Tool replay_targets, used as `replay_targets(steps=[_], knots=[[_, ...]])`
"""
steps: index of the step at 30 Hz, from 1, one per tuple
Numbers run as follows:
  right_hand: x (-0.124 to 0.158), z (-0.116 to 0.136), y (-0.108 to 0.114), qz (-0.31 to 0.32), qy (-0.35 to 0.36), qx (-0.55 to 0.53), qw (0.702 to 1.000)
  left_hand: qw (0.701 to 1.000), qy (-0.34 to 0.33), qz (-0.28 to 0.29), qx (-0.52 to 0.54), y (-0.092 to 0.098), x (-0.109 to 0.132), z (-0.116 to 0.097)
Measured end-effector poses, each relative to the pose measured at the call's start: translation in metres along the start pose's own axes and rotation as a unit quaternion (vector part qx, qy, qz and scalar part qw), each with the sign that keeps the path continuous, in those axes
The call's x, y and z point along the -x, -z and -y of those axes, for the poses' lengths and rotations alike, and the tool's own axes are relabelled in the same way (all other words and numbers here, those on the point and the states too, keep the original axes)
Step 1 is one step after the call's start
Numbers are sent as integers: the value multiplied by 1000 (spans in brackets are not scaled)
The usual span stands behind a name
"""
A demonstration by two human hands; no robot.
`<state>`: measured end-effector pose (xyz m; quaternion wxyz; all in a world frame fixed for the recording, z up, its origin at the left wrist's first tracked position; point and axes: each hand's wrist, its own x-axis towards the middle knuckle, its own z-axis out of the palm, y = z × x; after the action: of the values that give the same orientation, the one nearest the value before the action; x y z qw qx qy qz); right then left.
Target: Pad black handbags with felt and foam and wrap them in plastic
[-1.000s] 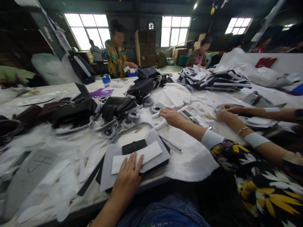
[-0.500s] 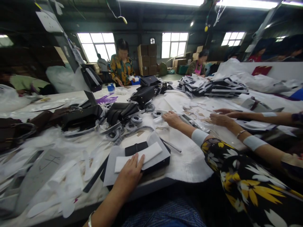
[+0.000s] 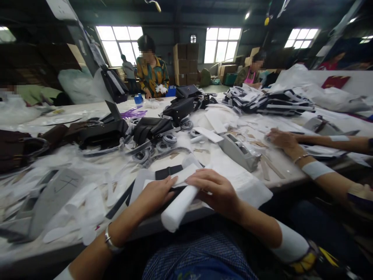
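Note:
Near the table's front edge, a black bag piece with a dark flap (image 3: 168,172) lies on a pale sheet (image 3: 139,182). Across it is a folded white foam strip (image 3: 186,174). My left hand (image 3: 157,191) rests flat on the strip's near left side, fingers stretched out. Wrapped over a white foam roll (image 3: 178,212) is my right hand (image 3: 217,189), just right of the left one. The roll slants toward me, its near end past the table edge. The bag piece is mostly covered by my hands and the white material.
A grey tape dispenser (image 3: 240,151) stands to the right, another (image 3: 43,206) at left. Black bags (image 3: 153,130) and coiled wrapped straps (image 3: 142,154) lie beyond. A co-worker's hand (image 3: 282,138) works at the right. Thin white sheeting (image 3: 250,184) spreads beside me.
My right hand has come back from the middle of the table to the bag piece, bringing the white roll. My left hand stays on the foam strip. The tape dispenser is now uncovered.

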<state>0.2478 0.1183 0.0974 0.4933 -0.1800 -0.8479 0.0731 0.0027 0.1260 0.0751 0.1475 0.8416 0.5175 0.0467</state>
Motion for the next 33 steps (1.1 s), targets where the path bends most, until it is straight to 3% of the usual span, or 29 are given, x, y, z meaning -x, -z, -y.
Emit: replay_targets(steps=[4,7,10,13,18,21,25,29,31,33], knots=[[22,-23,-34,97,38,73,992,999,3,26,-38,4,-1,0],[28,-15,-40,131,92,129,979,998,3,26,-55,5,-3,-1],[38,11,-50,122,122,131,976,998,0,30,-64,8,-5,-1],[52,26,-77,101,120,111,981,997,3,32,-73,10,-6,-2],[62,7,-142,28,53,110,992,996,3,41,-82,14,-9,-2],[62,-7,-166,3,40,120,992,995,6,42,-85,15,-10,3],[64,-15,-171,10,48,43,998,996,9,36,-79,13,-8,7],[62,-12,-159,25,-1,-104,994,998,23,17,-62,5,-2,5],[58,-8,-151,9,-47,-188,981,998,34,3,-44,1,0,3],[53,-5,-142,-31,-110,-302,946,999,43,-8,-27,-3,3,2]])
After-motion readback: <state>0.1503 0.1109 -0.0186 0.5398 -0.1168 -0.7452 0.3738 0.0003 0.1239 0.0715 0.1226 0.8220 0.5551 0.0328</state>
